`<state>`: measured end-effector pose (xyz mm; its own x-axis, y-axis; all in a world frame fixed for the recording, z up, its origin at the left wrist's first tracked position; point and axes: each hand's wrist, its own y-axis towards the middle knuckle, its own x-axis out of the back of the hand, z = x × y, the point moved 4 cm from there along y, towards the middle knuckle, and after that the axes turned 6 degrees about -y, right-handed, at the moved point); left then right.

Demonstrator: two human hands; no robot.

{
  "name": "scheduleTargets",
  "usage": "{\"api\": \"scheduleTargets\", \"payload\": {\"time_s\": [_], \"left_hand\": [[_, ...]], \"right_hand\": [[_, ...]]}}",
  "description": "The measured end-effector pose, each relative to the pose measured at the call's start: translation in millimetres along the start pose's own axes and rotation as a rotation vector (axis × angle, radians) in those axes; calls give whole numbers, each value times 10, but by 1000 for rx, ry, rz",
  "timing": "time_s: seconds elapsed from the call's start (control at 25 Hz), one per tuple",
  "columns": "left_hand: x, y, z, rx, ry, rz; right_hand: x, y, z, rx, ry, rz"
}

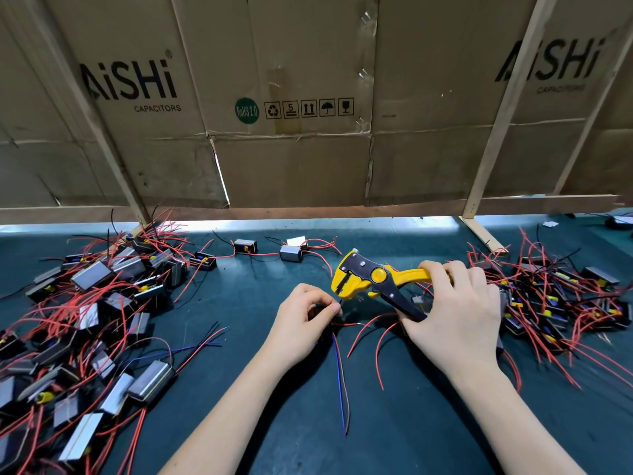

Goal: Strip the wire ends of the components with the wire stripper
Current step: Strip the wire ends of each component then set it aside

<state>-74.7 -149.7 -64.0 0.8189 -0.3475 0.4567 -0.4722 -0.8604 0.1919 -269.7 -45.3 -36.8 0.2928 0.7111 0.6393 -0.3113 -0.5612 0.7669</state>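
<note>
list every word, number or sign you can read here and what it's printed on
"AiSHi" and "CAPACITORS": left cardboard panel.
"RoHS 2.0": green round sticker on the middle panel.
"5": stacking-limit symbol, in a row of handling icons (recycle, arrows up, umbrella, fragile glass).
"AiSHi": right cardboard panel; the small line beneath is blurred, likely "CAPACITORS".
The wire stripper and the components show nothing readable.

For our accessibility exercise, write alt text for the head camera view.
A right hand grips a yellow wire stripper while the left hand pinches a thin wire just below its head, over a dark mat between piles of red-wired components.
</note>
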Motion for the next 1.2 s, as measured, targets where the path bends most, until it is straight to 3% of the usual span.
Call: {"api": "scheduleTargets", "payload": {"time_s": [1.2], "left_hand": [[49,45,50,7,-107,78]], "right_hand": [[154,48,27,75,40,-112]]}}
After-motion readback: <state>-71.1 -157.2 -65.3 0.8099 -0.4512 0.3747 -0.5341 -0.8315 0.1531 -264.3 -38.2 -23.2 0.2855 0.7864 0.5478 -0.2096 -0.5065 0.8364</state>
